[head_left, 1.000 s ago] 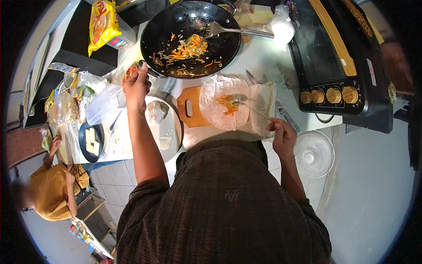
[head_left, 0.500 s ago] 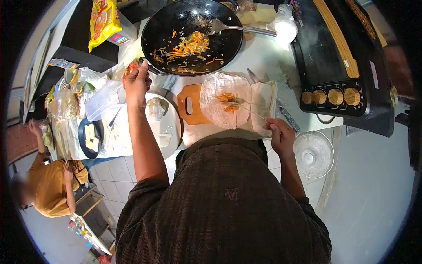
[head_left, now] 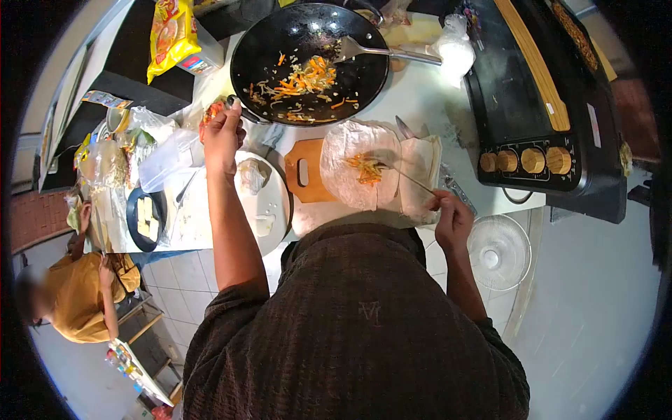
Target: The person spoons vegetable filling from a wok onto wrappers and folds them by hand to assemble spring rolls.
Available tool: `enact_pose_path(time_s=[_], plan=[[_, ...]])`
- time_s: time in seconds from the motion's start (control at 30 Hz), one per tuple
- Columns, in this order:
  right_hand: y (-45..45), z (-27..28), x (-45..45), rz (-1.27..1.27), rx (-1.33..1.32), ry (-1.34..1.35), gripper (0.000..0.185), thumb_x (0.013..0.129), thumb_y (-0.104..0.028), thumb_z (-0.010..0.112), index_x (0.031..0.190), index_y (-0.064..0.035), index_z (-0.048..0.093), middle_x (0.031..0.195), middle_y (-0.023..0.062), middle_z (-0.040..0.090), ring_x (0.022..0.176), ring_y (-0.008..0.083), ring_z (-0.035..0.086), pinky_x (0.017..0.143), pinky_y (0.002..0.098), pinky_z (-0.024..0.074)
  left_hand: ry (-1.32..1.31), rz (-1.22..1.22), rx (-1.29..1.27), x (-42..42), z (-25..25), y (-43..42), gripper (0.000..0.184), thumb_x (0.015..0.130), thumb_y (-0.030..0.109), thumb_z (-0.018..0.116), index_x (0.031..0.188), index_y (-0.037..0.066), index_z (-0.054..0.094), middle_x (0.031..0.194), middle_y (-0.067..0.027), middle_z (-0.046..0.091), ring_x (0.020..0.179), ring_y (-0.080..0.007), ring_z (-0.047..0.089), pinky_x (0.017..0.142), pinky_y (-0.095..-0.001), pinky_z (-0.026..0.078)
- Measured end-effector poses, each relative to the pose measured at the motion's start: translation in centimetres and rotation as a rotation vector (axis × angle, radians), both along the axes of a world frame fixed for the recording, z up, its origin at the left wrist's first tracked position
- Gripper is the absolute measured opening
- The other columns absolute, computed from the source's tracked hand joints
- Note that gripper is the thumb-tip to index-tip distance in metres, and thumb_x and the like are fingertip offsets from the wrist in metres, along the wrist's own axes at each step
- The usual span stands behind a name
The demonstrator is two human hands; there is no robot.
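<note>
My left hand is closed around the handle of a black wok, which holds shredded carrot and other chopped vegetables. Between the fingers of my right hand is the thin handle of a spoon. Its far end rests at a small heap of vegetable filling; the bowl is hard to make out there. That heap lies on a round, pale wrapper sheet, spread partly over a wooden cutting board. Right of it is a stack of folded wrappers.
A metal spatula leans in the wok. Knives lie near the stack. A black griddle stands right, a white plate and a dark plate left. A person in a mustard shirt is at the lower left.
The filling on the wrapper sits lower and more bunched together, with the spoon's end at it. My left hand stays on the wok handle. The other person's raised arm has shifted right.
</note>
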State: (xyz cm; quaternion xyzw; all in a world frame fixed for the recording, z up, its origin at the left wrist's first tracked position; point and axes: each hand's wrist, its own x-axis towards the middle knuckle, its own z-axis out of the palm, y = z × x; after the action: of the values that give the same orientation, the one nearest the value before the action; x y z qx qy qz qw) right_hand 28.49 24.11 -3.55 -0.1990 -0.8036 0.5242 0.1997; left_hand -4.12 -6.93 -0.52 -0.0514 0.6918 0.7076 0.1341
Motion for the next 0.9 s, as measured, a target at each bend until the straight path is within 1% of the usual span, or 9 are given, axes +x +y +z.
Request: enact_pose_path(time_s=[0.07, 0.2, 0.33, 0.43, 0.5, 0.53, 0.6, 0.73, 0.9], plan=[[-0.2, 1.2, -1.4, -0.104, -0.107, 0.076, 0.036, 0.106, -0.022, 0.044, 0.103, 0.0054, 0.066, 0.076, 0.0075, 0.067, 0.072, 0.0138, 0.061, 0.07, 0.03, 0.051, 0.015, -0.017, -0.016, 0.1, 0.1, 0.0, 0.028, 0.098, 0.029, 0.064, 0.074, 0.018, 0.054, 0.061, 0.0113, 0.039, 0.047, -0.0002, 0.032, 0.042, -0.0193, 0.02], [-0.4, 3.6, -6.1, -0.182, -0.295, 0.191, 0.033, 0.105, -0.022, 0.047, 0.105, 0.0036, 0.067, 0.076, 0.0062, 0.067, 0.07, 0.0117, 0.061, 0.067, 0.0278, 0.0495, 0.006, -0.026, -0.052, 0.2, 0.2, 0.0, 0.026, 0.098, 0.027, 0.063, 0.075, 0.017, 0.055, 0.061, 0.0117, 0.039, 0.047, -0.0005, 0.031, 0.043, -0.0204, 0.02], [-1.2, 6.0, -12.7, -0.109, -0.126, 0.15, 0.029, 0.104, -0.02, 0.05, 0.108, 0.0022, 0.068, 0.076, 0.0054, 0.068, 0.068, 0.0096, 0.06, 0.065, 0.0266, 0.0495, -0.012, -0.034, -0.08, 0.8, 0.8, 0.1, 0.03, 0.096, 0.026, 0.067, 0.072, 0.011, 0.056, 0.063, 0.0065, 0.045, 0.053, -0.0048, 0.038, 0.049, -0.0224, 0.028], [-2.7, 7.2, -17.8, 0.032, -0.014, 0.198, 0.026, 0.102, -0.017, 0.052, 0.11, 0.0024, 0.067, 0.077, 0.0089, 0.071, 0.067, 0.012, 0.065, 0.066, 0.0278, 0.0513, 0.033, -0.061, -0.136, 1.1, 0.8, 0.0, 0.032, 0.096, 0.026, 0.066, 0.071, 0.008, 0.059, 0.062, 0.0055, 0.048, 0.053, -0.0045, 0.04, 0.05, -0.0223, 0.029], [-4.0, 8.2, -20.5, 0.163, 0.119, 0.101, 0.024, 0.1, -0.015, 0.054, 0.112, 0.0011, 0.066, 0.085, 0.0167, 0.072, 0.071, 0.0221, 0.07, 0.069, 0.0325, 0.0542, 0.029, -0.05, -0.124, 1.7, 1.2, 0.3, 0.032, 0.096, 0.026, 0.066, 0.071, 0.007, 0.06, 0.061, 0.0055, 0.048, 0.053, -0.0045, 0.04, 0.05, -0.0227, 0.03], [-4.4, 7.8, -21.7, 0.17, 0.12, 0.102, 0.024, 0.1, -0.015, 0.054, 0.112, 0.0011, 0.066, 0.085, 0.0167, 0.072, 0.071, 0.0221, 0.07, 0.069, 0.0325, 0.0542, 0.035, -0.055, -0.126, 1.8, 1.1, 0.3, 0.032, 0.096, 0.026, 0.066, 0.071, 0.007, 0.06, 0.061, 0.0056, 0.048, 0.054, -0.0044, 0.04, 0.05, -0.0228, 0.03], [-4.9, 6.5, -23.9, 0.254, 0.258, 0.182, 0.022, 0.098, -0.014, 0.056, 0.111, 0.0001, 0.066, 0.092, 0.021, 0.07, 0.079, 0.0336, 0.07, 0.072, 0.0388, 0.055, 0.034, -0.059, -0.125, 1.7, 0.9, 0.3, 0.032, 0.096, 0.026, 0.066, 0.072, 0.006, 0.059, 0.061, 0.0063, 0.048, 0.055, -0.0039, 0.04, 0.051, -0.023, 0.03], [-5.8, 5.2, -25.9, 0.357, 0.351, 0.141, 0.021, 0.096, -0.015, 0.058, 0.109, -0.0006, 0.066, 0.093, 0.0207, 0.069, 0.085, 0.0392, 0.066, 0.074, 0.0434, 0.054, 0.028, -0.087, -0.107, 1.9, 0.9, 0.3, 0.03, 0.097, 0.027, 0.064, 0.075, 0.007, 0.059, 0.061, 0.0072, 0.045, 0.055, -0.0036, 0.036, 0.051, -0.0232, 0.028], [-6.1, 6.1, -25.5, 0.428, 0.32, 0.158, 0.021, 0.096, -0.013, 0.058, 0.109, 0.0008, 0.065, 0.093, 0.0202, 0.069, 0.084, 0.0361, 0.068, 0.073, 0.0418, 0.0546, 0.004, -0.087, -0.085, 1.9, 0.6, 0.3, 0.032, 0.098, 0.026, 0.064, 0.073, 0.008, 0.056, 0.061, 0.0079, 0.044, 0.055, -0.003, 0.034, 0.051, -0.0231, 0.027]])
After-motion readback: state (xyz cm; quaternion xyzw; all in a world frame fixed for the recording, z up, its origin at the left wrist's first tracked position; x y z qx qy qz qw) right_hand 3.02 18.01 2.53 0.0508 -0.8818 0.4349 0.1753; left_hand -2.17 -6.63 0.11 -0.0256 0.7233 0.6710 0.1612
